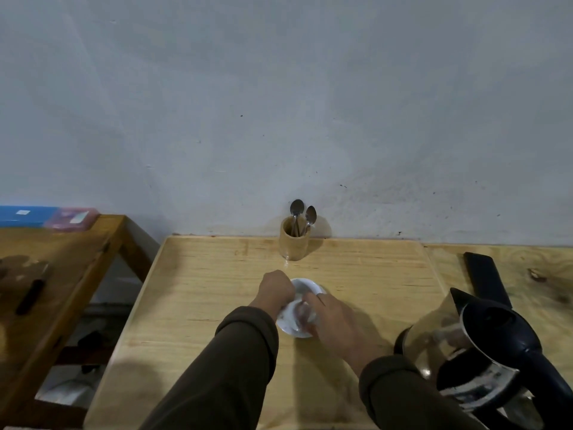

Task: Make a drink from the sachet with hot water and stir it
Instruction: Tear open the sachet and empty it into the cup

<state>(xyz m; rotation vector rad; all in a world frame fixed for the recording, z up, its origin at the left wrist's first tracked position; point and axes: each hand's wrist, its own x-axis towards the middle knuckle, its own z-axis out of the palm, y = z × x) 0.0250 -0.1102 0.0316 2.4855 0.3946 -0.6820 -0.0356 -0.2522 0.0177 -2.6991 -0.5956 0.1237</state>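
Meeting over the white saucer (299,332) at frame centre, left hand (277,289) is fisted, right hand (335,324) seemingly curls fingers (310,301) round a blurred glass (305,315); kettle (465,352) lower right.

Grey wall (279,103) behind pale wooden table (192,305).

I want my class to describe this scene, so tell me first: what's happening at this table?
A person in dark sleeves has both hands over a white saucer on a wooden table. The left hand is closed at the saucer's left edge; the right hand rests over something blurred on it, which cannot be identified. A kettle stands at the right. Two spoons stand untouched in a wooden holder by the wall.
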